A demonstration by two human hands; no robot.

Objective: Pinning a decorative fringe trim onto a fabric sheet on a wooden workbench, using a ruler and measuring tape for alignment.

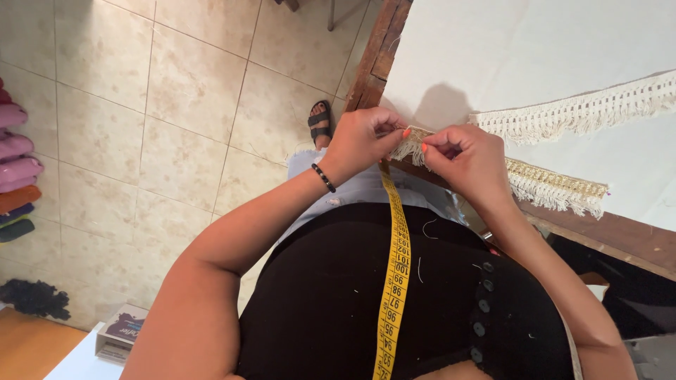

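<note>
Fringe trim point(410, 146), cream with a gold band, pinched at its near end between both hands at the middle of the frame, trailing right along the edge of the desk point(620, 243). Left hand point(362, 137) and right hand point(468, 158) close together, each grip clamped on the trim's end with fingertips. Yellow tape measure point(396, 281) hanging down the lower centre over a black top; second fringe strip point(584, 109) at upper right.

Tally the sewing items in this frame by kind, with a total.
Fringe trim strips: 2, one cream-gold pinched by the left hand and right hand, one white on the table
Yellow measuring tape: 1
Total: 3
</note>
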